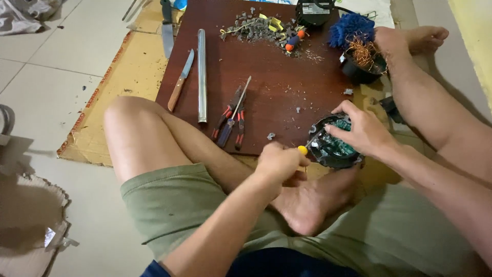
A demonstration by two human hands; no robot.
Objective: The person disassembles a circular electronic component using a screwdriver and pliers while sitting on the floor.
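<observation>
My left hand (pixel 277 162) grips a small screwdriver with a yellow handle (pixel 303 150); its shaft points up and right into a round black housing (pixel 333 149). Inside the housing lies a green circuit board. My right hand (pixel 362 131) holds that housing by its top and right rim, steadying it at the near edge of a dark red wooden board (pixel 266 87). The housing rests just above my bare foot (pixel 312 200).
On the board lie red-handled pliers with a blue screwdriver (pixel 230 120), a metal tube (pixel 202 74), a wooden-handled knife (pixel 181 80), a pile of grey debris (pixel 259 28), and a black cup of copper wire (pixel 361 61) by a blue brush. Cardboard (pixel 128 77) lies underneath.
</observation>
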